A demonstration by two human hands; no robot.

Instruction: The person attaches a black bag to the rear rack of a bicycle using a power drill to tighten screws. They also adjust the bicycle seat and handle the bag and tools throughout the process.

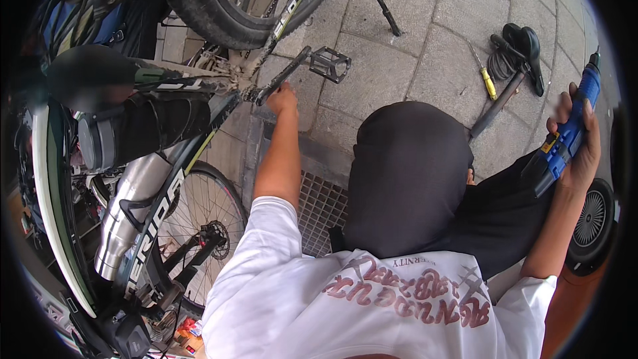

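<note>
Grey paving slabs (399,70) spread around us, with a metal drain grate (322,205) let into the ground beside our knee. At our left is the bicycle (219,116) we seem to be working on, its crank arm (286,74) reaching toward us with the black pedal (330,64) fitted at the end. Our left hand (284,100) is at that crank arm, its fingers bent; part of the grip is hidden, so we cannot tell whether it closes around the arm or only rests against it. Our right hand (577,136) has a firm, closed grip on a blue power tool (571,129), well apart from the bicycle, its tip pointing away.

As for progress, a saddle (529,46) with its post (500,102) lies loose on the slabs, near a yellow-handled screwdriver (489,83); we cannot tell whether it belongs to this bicycle. Pedal and crank arm are in place, and we judge that the work around them is unfinished, as the power tool touches no part of the bicycle
</note>
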